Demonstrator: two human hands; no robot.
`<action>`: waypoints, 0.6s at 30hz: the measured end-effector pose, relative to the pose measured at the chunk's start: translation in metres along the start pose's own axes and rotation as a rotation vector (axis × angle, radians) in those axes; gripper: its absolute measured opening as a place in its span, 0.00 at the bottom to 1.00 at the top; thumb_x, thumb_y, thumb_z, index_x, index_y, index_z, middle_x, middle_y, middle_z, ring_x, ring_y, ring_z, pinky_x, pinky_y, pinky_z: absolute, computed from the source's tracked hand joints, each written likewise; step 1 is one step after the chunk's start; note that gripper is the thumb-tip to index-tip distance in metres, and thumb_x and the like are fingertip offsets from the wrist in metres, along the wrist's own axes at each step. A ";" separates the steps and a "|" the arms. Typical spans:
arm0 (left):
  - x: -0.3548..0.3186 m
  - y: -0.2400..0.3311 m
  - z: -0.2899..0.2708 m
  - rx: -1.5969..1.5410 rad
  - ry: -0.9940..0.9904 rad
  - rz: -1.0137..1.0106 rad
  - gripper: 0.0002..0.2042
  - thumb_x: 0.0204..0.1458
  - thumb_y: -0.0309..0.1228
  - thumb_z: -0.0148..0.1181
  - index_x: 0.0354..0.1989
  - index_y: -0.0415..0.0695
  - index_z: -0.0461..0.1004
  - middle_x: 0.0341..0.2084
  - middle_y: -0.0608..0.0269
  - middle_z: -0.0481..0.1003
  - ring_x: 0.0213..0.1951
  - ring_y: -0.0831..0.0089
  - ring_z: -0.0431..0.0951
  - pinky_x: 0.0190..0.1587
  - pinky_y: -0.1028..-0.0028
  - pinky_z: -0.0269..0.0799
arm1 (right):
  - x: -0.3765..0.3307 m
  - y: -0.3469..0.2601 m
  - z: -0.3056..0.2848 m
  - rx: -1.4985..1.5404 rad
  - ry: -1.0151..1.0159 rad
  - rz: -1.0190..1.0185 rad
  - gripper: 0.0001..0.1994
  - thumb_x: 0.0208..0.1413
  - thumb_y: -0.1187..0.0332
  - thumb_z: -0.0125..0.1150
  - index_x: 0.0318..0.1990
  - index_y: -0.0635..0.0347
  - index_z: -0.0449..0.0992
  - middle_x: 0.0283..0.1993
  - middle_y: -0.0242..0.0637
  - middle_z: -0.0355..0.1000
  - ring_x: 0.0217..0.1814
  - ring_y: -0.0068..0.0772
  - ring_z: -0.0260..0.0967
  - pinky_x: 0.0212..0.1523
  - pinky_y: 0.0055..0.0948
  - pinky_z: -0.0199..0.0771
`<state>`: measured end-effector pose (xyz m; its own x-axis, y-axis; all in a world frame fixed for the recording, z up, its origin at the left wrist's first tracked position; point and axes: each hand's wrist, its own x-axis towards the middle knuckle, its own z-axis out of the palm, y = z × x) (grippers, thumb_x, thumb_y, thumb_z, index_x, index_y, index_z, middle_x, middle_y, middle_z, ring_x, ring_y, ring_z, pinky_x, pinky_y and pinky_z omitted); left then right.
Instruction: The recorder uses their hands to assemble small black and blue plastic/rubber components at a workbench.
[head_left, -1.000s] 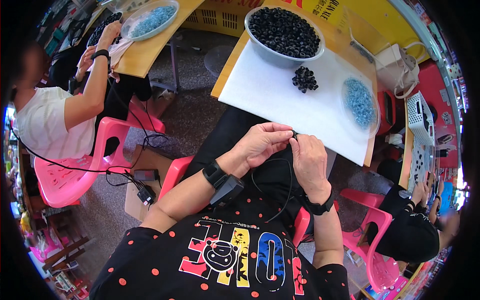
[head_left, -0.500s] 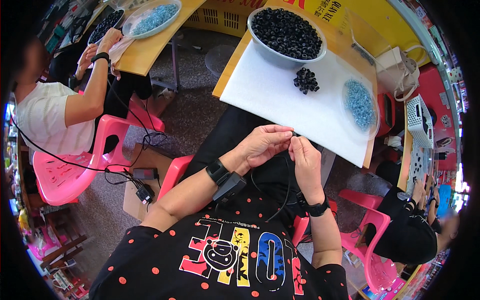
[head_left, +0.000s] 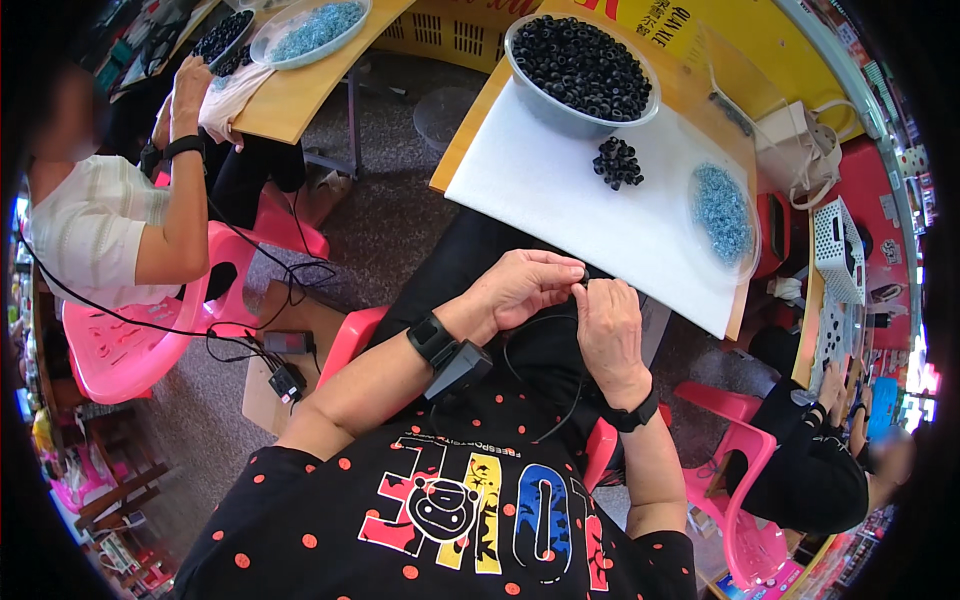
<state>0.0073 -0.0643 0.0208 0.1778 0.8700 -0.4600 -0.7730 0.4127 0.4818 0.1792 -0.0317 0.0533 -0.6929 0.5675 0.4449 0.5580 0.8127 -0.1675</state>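
Both hands meet over my lap, just off the near edge of a white mat (head_left: 540,190). My left hand (head_left: 522,287) pinches a small black piece (head_left: 586,280) between thumb and forefinger. Against the same piece press the closed fingertips of my right hand (head_left: 612,325). Fingers cover most of it, so its exact form is hidden. On the mat lies a small heap of black ring-like pieces (head_left: 618,164); behind it a grey-white bowl (head_left: 560,125) is full of similar ones. A clear round tray (head_left: 752,262) at the right holds small pale-blue translucent pieces (head_left: 722,212).
The mat covers a wooden table (head_left: 442,168). At the back right are a white handbag (head_left: 812,150) and a white perforated basket (head_left: 838,250). A co-worker sits at another table (head_left: 290,115) on the left, another at the right. Black cables (head_left: 215,335) run by a pink chair (head_left: 120,350).
My right fingers have curled in closer around the black piece, and the hand has turned slightly. My left hand keeps its pinch. The co-worker at the left has raised a hand.
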 end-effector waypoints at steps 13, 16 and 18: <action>0.001 -0.001 -0.001 -0.003 0.035 -0.068 0.09 0.55 0.26 0.67 0.43 0.37 0.79 0.36 0.61 0.79 0.39 0.75 0.78 0.46 0.75 0.76 | -0.001 0.014 0.000 0.060 -0.040 -0.092 0.10 0.57 0.70 0.63 0.28 0.59 0.67 0.26 0.38 0.62 0.31 0.42 0.62 0.38 0.39 0.63; -0.002 -0.008 0.005 -0.102 0.045 0.010 0.09 0.56 0.25 0.66 0.44 0.38 0.79 0.36 0.62 0.79 0.39 0.76 0.78 0.46 0.75 0.76 | 0.003 0.011 -0.006 0.222 -0.051 0.064 0.09 0.59 0.68 0.64 0.33 0.63 0.72 0.29 0.40 0.68 0.32 0.41 0.66 0.38 0.37 0.66; -0.002 -0.009 0.004 -0.164 0.020 0.061 0.09 0.57 0.24 0.65 0.45 0.39 0.79 0.37 0.62 0.80 0.41 0.76 0.79 0.46 0.75 0.76 | 0.005 0.004 -0.013 0.487 -0.122 0.315 0.09 0.61 0.67 0.63 0.38 0.64 0.74 0.31 0.41 0.72 0.32 0.40 0.68 0.37 0.35 0.69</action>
<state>0.0162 -0.0684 0.0207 0.1170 0.8858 -0.4490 -0.8713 0.3085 0.3817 0.1846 -0.0272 0.0663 -0.5915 0.7787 0.2090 0.4914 0.5537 -0.6723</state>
